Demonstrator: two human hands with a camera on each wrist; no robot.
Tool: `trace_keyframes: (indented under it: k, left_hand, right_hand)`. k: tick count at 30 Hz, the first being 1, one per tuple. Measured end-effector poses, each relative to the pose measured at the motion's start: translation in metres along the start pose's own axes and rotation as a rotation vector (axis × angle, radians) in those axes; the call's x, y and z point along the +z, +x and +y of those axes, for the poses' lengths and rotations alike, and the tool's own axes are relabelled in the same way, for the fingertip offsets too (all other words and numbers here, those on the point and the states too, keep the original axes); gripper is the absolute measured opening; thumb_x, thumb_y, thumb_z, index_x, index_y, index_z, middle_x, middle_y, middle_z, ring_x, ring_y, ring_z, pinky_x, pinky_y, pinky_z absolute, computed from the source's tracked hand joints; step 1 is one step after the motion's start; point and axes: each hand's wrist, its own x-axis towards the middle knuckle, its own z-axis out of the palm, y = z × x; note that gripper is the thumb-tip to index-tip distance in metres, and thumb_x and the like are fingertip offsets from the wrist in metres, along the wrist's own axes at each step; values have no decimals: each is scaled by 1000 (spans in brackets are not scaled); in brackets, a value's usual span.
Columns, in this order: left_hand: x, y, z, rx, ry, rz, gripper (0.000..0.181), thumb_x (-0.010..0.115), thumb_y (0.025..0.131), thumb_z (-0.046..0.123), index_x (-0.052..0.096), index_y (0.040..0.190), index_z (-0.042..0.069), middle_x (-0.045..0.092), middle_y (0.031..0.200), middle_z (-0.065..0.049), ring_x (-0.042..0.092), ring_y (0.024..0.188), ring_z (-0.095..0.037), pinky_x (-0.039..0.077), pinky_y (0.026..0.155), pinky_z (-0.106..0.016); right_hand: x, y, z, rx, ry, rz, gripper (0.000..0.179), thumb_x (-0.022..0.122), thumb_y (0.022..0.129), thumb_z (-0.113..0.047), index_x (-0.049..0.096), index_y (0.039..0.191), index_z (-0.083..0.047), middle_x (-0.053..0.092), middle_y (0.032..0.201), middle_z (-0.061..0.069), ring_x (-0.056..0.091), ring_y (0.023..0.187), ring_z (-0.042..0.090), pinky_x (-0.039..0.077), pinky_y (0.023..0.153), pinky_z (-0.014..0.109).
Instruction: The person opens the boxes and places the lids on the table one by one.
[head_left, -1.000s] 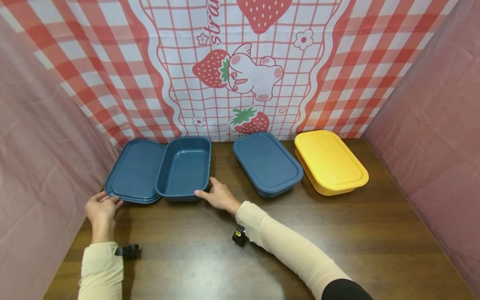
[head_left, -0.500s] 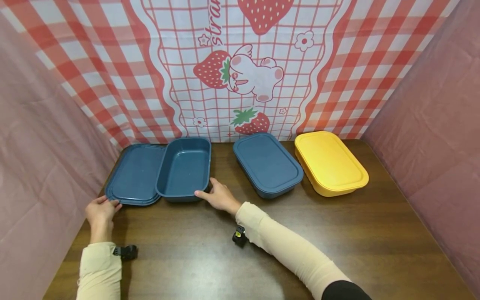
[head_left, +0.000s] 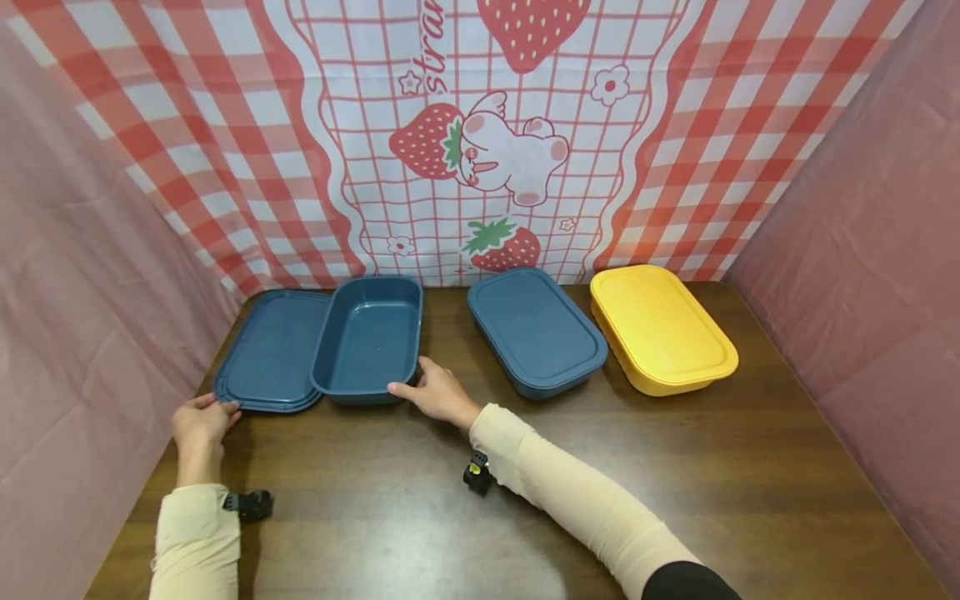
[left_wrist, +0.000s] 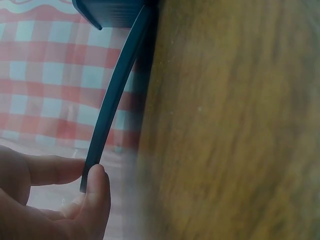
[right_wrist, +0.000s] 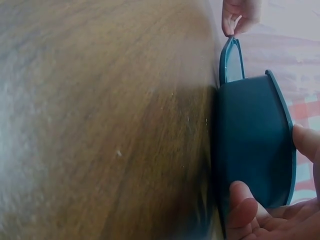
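Note:
My left hand [head_left: 201,429] pinches the near left corner of a flat dark blue lid [head_left: 272,350] between thumb and fingers. In the left wrist view the lid [left_wrist: 112,102] slants, its held end raised off the table and its other end low by the box. An uncovered dark blue food container [head_left: 367,342] stands just right of the lid and overlaps its edge in the head view. My right hand [head_left: 441,393] grips this container's near right corner. The right wrist view shows the thumb at the rim of the container [right_wrist: 255,140] and other fingers low on its wall.
Right of the uncovered container stand a lidded blue container [head_left: 536,329] and a lidded yellow container [head_left: 663,325] on the wooden table [head_left: 420,517]. A strawberry-print checked cloth [head_left: 495,150] hangs behind; pink cloths [head_left: 847,250] close off both sides.
The lid's far edge has come down toward the table, and my left hand has shifted very slightly with it. My right hand and the container it holds stay in place.

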Motion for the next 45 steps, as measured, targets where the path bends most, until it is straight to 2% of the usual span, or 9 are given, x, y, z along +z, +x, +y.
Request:
trace_keyframes:
  k: [5,13,20,28,31,33,35,39,45]
  left_hand:
    - [-1,-1,2,-2,32,10,58,51,89,-10,33,144,-13,43,124,-24,53,47,7,52,55,-12]
    - [-3,0,4,-10,55,-5,58,51,89,-11,31,143,-16,43,121,-26,53,45,7,52,53,-12]
    - [-4,3,3,-39,55,-39,62,49,88,-15,26,145,-17,37,131,-32,52,48,6,53,55,-12]
    - [-4,2,1,-18,73,-114,64,46,87,-15,17,144,-22,31,139,-41,52,48,9,52,54,-11]
    - [-4,3,1,-17,87,-118,64,46,87,-14,17,143,-23,35,133,-39,51,49,10,52,55,-11]
    - [-5,3,1,-17,99,-123,64,47,88,-13,17,143,-24,44,121,-35,52,50,9,52,55,-11]
    - [-5,3,2,-21,110,-130,64,48,88,-11,17,143,-24,53,101,-25,52,52,7,53,55,-13]
    - [-7,1,5,-34,124,-143,65,50,90,-7,17,143,-23,50,74,-1,52,54,3,54,55,-15]
    - [-8,-2,6,-37,135,-150,66,50,91,-3,16,144,-22,50,82,-6,52,56,2,55,56,-16]
  right_hand:
    - [3,1,-2,-19,0,12,75,69,88,-43,44,140,5,68,83,11,59,67,13,49,59,24]
    - [6,3,-6,-6,-29,19,78,69,88,-44,42,142,6,69,86,11,60,70,12,50,64,24]
    - [8,4,-6,-15,-33,19,78,69,88,-44,42,141,6,68,83,10,59,68,11,49,63,24]
    - [8,5,-6,3,-65,19,83,67,88,-48,38,145,6,69,88,10,61,74,11,51,68,25]
    - [7,4,-6,10,-63,13,84,67,88,-48,37,145,5,69,90,10,61,75,12,52,69,26]
    - [6,4,-6,12,-62,11,83,67,88,-48,37,145,5,69,90,10,61,75,13,52,69,27]
    - [6,4,-6,14,-59,9,83,67,88,-48,38,145,5,69,91,11,61,76,13,52,69,27]
    - [6,4,-6,13,-57,5,81,66,89,-48,38,145,4,69,91,11,61,76,13,52,70,28]
    - [6,4,-7,7,-50,7,80,67,89,-47,40,144,5,68,90,11,60,75,13,51,69,27]
